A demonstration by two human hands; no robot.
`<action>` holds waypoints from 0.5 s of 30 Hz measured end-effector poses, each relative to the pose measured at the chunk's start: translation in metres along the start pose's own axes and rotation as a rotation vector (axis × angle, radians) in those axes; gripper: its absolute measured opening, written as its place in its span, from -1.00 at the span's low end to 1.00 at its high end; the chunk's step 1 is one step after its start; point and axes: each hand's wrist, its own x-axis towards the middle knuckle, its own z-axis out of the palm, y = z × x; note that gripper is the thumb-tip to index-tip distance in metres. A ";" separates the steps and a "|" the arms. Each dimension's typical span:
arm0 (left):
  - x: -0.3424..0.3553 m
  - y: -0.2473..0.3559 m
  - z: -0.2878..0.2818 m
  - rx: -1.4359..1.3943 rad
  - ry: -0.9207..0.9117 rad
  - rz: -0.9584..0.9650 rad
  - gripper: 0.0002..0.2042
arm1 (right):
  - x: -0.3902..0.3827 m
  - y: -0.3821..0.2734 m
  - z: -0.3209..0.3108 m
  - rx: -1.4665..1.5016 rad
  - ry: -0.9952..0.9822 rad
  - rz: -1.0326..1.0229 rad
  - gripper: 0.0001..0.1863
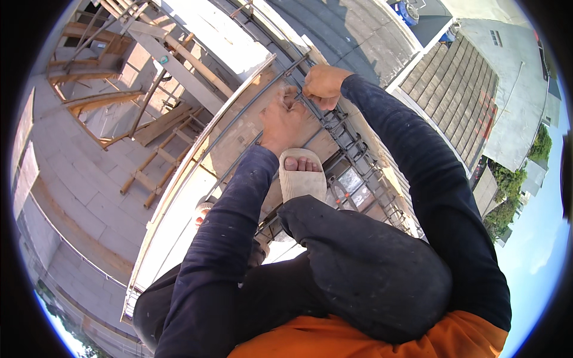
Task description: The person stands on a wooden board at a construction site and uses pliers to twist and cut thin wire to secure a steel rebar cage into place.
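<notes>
My left hand, slightly blurred, has its fingers curled at the steel rebar on the narrow formwork ledge. My right hand is just right of it, fingers bent and pressed together over the same bars; what either holds is too small or hidden to make out. Crossed bars and stirrups run below my hands. My foot in a pale sandal rests on the plywood board between my forearms, with my bent dark-clad knee behind it.
A wooden ladder and timber framing lie below on the left, beyond the ledge's edge. An opening shows through the steel near my foot. A dark sloped roof, a tiled roof, and blue containers are beyond on the right.
</notes>
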 end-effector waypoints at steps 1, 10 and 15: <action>0.003 0.002 -0.006 -0.033 -0.020 -0.022 -0.60 | -0.001 0.001 0.001 -0.064 0.017 -0.008 -0.73; 0.042 0.021 -0.015 0.091 -0.034 0.039 -0.69 | -0.003 0.019 0.039 -0.528 0.538 -0.392 -0.81; 0.039 0.037 -0.024 -0.010 0.002 0.020 -0.64 | -0.001 0.016 0.042 -0.368 0.504 -0.169 -0.70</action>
